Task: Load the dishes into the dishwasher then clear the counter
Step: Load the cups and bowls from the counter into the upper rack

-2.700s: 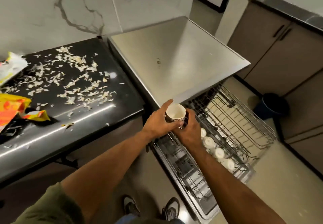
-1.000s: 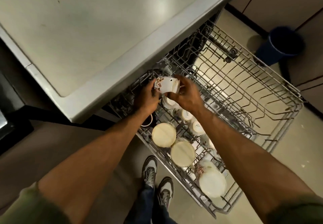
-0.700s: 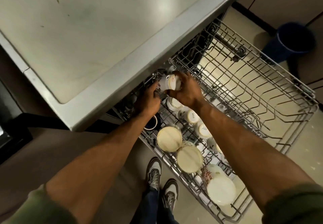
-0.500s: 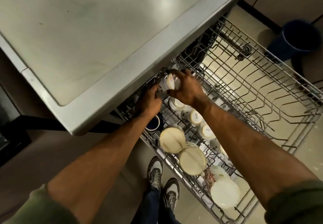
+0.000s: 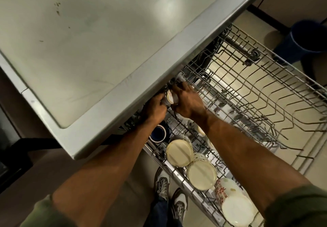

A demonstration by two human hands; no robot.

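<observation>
A small white cup with a red pattern lies on its side at the back left of the pulled-out wire rack, just under the steel top's edge. My left hand grips it from the left and my right hand holds it from the right, fingers curled round it. Along the rack's left row sit several upturned white cups and bowls, and a dark blue cup lies just behind my left wrist.
The steel dishwasher top overhangs the rack's back left corner. A dark blue bin stands on the floor at the right by the cabinets. The rack's right half holds only bare tines. My shoes are below the rack's near edge.
Both hands have carried the cup from above the counter edge down into the rack and pushed it further back under the steel top. My view has moved closer to the rack.
</observation>
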